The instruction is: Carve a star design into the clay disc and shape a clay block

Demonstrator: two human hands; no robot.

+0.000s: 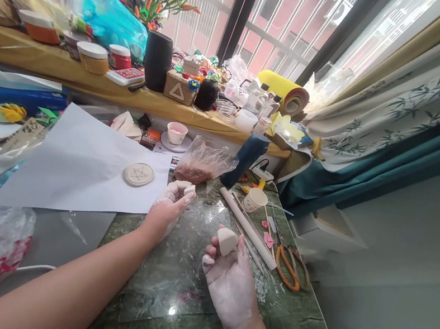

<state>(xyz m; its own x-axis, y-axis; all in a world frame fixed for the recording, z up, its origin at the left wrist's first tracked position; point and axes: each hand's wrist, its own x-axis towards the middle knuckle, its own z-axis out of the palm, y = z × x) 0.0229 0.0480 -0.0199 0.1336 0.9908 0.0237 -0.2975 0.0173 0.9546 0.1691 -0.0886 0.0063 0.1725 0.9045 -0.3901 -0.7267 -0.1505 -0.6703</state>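
My left hand (167, 206), dusted with white, has its thumb and fingers closed on a small pale lump of clay (189, 188). Palm up, my right hand (231, 285) holds a larger piece of white clay (227, 240) with a rounded, roughly triangular shape between thumb and fingers. Both hands are above a clear, smeared sheet (168, 286) on the green table. To the left, a round clay disc (138, 174) with a star scored into it lies on white paper (88, 164).
Right of my hands lie a rolling pin (249, 228), thin sticks, a paper cup (255, 199) and orange-handled scissors (287, 268). Behind are a bag of brown material (205, 165) and a dark blue cylinder (245, 160). Jars and bottles crowd the ledge (117, 92).
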